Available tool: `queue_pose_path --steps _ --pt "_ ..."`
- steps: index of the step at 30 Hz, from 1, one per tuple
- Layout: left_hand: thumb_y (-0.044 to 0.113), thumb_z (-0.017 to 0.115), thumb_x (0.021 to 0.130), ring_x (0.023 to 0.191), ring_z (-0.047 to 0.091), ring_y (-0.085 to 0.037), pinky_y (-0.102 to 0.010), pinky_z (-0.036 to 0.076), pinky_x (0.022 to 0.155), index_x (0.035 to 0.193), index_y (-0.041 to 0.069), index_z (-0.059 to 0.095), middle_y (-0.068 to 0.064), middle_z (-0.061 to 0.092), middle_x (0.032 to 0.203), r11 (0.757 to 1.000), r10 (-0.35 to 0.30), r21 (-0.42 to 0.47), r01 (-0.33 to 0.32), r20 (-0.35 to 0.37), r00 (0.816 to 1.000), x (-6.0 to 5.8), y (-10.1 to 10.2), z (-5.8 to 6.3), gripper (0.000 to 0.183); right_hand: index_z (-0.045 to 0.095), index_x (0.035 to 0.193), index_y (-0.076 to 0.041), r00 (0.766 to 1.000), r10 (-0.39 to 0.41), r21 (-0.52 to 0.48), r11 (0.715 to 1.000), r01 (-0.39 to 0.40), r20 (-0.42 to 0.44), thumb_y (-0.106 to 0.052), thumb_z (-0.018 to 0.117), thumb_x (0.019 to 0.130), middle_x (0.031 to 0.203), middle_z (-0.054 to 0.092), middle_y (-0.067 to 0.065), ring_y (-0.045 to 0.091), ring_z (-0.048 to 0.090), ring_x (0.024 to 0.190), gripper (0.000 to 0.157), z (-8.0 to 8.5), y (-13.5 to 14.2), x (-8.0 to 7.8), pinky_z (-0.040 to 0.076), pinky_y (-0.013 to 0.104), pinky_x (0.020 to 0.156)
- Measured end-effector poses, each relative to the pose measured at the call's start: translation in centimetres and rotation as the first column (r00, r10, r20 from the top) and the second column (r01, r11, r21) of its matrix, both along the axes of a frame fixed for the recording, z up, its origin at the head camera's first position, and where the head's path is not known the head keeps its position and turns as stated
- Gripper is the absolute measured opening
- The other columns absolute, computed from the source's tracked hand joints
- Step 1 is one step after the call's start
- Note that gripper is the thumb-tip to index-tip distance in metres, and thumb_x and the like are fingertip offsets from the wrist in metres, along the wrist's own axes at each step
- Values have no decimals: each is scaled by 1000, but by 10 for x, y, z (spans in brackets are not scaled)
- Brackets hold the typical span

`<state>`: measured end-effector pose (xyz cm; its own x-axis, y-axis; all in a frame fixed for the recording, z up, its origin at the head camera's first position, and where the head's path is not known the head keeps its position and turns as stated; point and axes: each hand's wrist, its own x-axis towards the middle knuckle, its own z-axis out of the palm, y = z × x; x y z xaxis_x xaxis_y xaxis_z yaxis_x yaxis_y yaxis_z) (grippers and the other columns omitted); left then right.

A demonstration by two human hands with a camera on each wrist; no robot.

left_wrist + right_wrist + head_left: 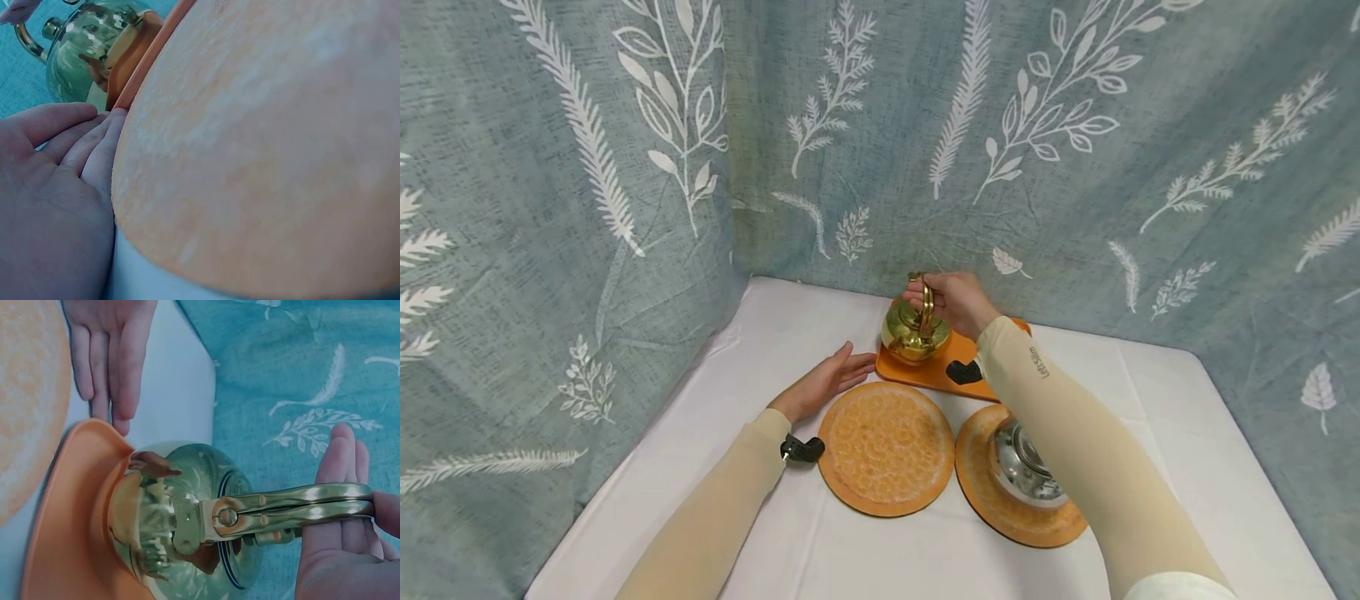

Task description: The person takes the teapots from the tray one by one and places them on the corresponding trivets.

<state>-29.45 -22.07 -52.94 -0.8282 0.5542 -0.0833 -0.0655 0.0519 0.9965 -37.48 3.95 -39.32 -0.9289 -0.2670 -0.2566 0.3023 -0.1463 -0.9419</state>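
Observation:
A shiny gold kettle (913,340) sits at the left end of an orange tray (917,377) near the back of the table. My right hand (961,302) holds its raised loop handle (300,506), fingers passed through the loop and thumb at its top. The left hand (823,383) lies with fingers straight and side by side, fingertips right at the tray's left end. Along its lower edge in the left wrist view is a round orange placemat (250,162). The right forearm hides part of the tray.
In front of the tray lies the round placemat (886,450). To its right a second round mat (976,479) bears a silver lidded pot (1026,477), partly behind my right forearm. A white cloth (820,550) covers the table, and leaf-patterned blue-grey curtains (910,133) surround it.

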Motion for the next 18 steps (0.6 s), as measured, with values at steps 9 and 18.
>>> queue_pose_path --steps 9,18 --pt "78 23 109 161 28 -37 -44 22 133 169 -7 23 -25 28 174 1000 1 -3 -1 1 1000 -1 1 2 104 54 151 8 1000 10 -30 999 -10 -4 -9 47 118 149 60 29 24 77 108 38 4 0 7 60 35 103" --pt "80 24 108 161 27 -37 -45 21 133 169 -7 24 -26 29 173 1000 10 -1 -10 9 1000 -1 2 -1 106 53 149 14 1000 6 -38 999 -7 -30 -8 44 119 151 57 32 32 72 123 38 0 0 13 57 38 108"
